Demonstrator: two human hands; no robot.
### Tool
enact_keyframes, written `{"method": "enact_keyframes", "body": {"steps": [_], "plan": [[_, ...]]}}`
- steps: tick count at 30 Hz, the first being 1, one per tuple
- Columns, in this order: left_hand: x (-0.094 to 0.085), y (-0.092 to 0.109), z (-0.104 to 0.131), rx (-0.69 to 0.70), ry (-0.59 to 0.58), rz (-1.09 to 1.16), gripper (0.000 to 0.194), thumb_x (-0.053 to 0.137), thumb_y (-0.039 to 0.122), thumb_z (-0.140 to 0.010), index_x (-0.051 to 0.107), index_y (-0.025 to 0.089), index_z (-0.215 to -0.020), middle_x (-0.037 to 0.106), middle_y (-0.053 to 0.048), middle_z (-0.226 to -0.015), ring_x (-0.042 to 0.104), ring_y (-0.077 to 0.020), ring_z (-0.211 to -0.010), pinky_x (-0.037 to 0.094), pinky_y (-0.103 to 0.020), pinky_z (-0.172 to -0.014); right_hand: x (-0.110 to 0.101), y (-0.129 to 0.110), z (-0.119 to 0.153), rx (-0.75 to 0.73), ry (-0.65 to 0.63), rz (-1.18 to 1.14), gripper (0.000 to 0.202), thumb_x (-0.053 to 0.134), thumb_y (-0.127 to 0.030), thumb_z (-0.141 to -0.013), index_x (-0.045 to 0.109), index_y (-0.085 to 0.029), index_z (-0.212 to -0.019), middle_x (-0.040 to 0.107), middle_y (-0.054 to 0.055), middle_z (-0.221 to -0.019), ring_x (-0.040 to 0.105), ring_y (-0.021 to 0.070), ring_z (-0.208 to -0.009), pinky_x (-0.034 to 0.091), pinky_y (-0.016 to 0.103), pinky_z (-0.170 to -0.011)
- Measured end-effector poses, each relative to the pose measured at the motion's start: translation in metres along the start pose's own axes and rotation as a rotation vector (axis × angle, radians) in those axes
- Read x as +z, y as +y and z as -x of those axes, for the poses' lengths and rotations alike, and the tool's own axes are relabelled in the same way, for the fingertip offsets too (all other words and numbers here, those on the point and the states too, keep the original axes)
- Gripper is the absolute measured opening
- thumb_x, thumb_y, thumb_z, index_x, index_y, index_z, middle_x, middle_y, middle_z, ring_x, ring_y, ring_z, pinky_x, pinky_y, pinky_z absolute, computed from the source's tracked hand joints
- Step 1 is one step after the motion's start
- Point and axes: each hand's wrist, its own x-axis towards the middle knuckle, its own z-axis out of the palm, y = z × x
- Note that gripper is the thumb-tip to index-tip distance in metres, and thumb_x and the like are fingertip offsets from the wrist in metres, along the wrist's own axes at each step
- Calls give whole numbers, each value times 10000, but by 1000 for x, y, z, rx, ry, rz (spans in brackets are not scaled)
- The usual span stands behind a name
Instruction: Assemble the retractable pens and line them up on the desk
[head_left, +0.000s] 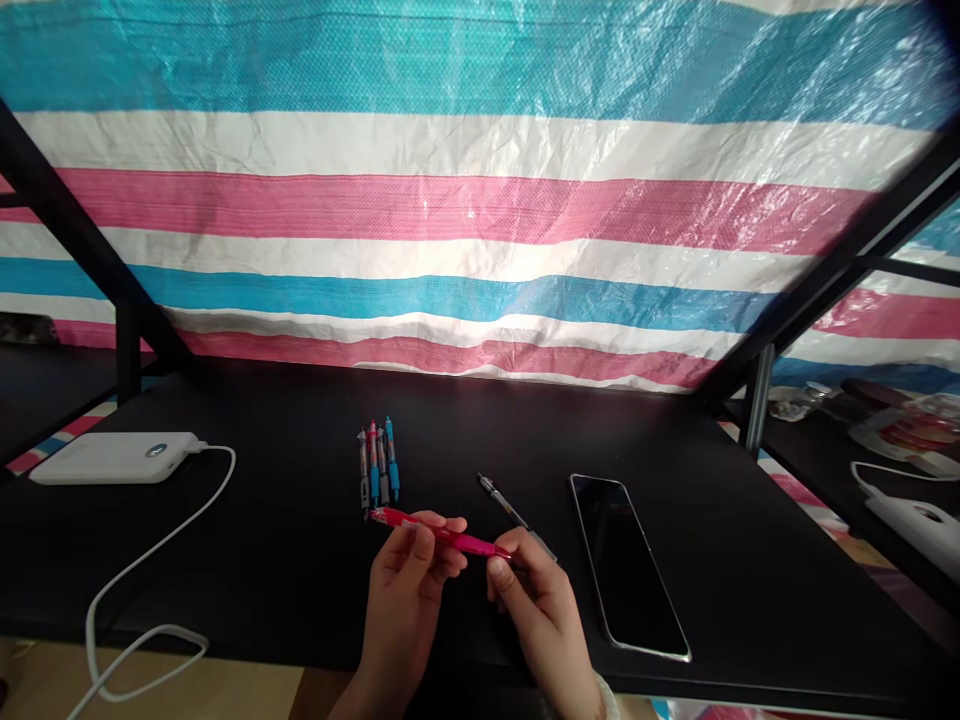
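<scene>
A pink-red pen (457,538) is held nearly level above the front of the black table, between both hands. My left hand (411,575) is closed around its barrel, thumb on the near side. At the pen's right end, my right hand (536,590) pinches the tip between thumb and fingers. Just beyond my right hand lies a clear pen with a grey grip (504,500), partly hidden by the fingers. Several pens (379,465) with blue and grey grips rest side by side beyond my left hand.
On the right of the black table (300,420) lies a dark-screened phone (630,565). A white power bank (112,458) sits at left, its white cable (94,610) running over the front edge. Black slanted posts (832,265) flank a striped plastic sheet (465,210) behind.
</scene>
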Motion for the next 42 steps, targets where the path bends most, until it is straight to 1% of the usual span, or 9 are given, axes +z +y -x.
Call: {"method": "enact_keyframes", "body": {"steps": [8, 10, 12, 15, 24, 26, 31, 35, 42], "plan": [[-1, 1, 2, 0, -52, -9, 197, 776, 321, -761, 724, 144, -830, 743, -81, -882, 596, -92, -580, 526, -221, -608, 0, -1, 3, -42, -39, 106, 532, 383, -465, -1005, 448, -185, -559, 446, -8, -576, 415, 133, -573, 329, 262, -575], [0, 0, 2, 2, -30, -8, 211, 777, 334, -758, 723, 144, -831, 739, -81, -883, 597, -97, -590, 532, -233, -626, 1, -2, 2, -52, -32, 100, 495, 393, -469, -1002, 495, -185, -610, 467, -8, -588, 428, 135, -573, 339, 257, -567], [0, 0, 1, 12, -7, 1, 214, 781, 339, -752, 725, 150, -832, 733, -75, -879, 598, -100, -603, 534, -239, -637, 1, -2, 1, -41, -23, 64, 370, 450, -473, -982, 556, -190, -770, 512, -9, -640, 468, 144, -598, 369, 249, -571], [-1, -2, 0, 25, -12, 1, 183, 772, 326, -764, 731, 161, -832, 729, -63, -878, 593, -95, -612, 523, -222, -633, 1, -1, 1, -15, -12, 21, 279, 504, -478, -957, 532, -207, -893, 534, -15, -690, 498, 148, -621, 402, 242, -582], [-6, -4, 1, 45, -124, -57, 161, 743, 313, -796, 750, 160, -841, 737, -71, -873, 570, -88, -580, 505, -229, -628, 1, 3, 3, -36, 3, 129, 528, 361, -465, -1015, 432, -192, -568, 435, -16, -563, 407, 126, -547, 326, 256, -558], [-5, -4, 1, 48, -110, -57, 163, 730, 319, -808, 746, 160, -840, 734, -69, -871, 565, -88, -582, 502, -227, -622, 1, 1, 2, -43, -5, 124, 529, 361, -464, -1015, 460, -188, -574, 462, -9, -573, 427, 130, -560, 337, 256, -568], [-2, -3, 1, 43, -52, -18, 144, 722, 306, -818, 743, 168, -855, 728, -61, -908, 554, -79, -593, 508, -220, -631, 1, -2, 2, -14, -58, 71, 305, 497, -459, -966, 565, -193, -834, 533, -7, -680, 495, 144, -629, 385, 242, -585], [-3, -3, 0, 39, -64, -29, 156, 729, 304, -811, 746, 155, -857, 727, -70, -910, 554, -75, -589, 513, -219, -640, 1, 1, 2, 1, 8, 48, 261, 513, -451, -959, 544, -201, -889, 533, -11, -702, 489, 140, -629, 395, 236, -579], [-6, -5, -1, 40, -64, -26, 158, 752, 309, -787, 751, 157, -829, 724, -65, -865, 554, -77, -574, 499, -214, -602, 1, 3, 2, -21, -39, 85, 350, 483, -456, -971, 515, -194, -741, 469, -27, -626, 434, 127, -580, 344, 234, -545]]}}
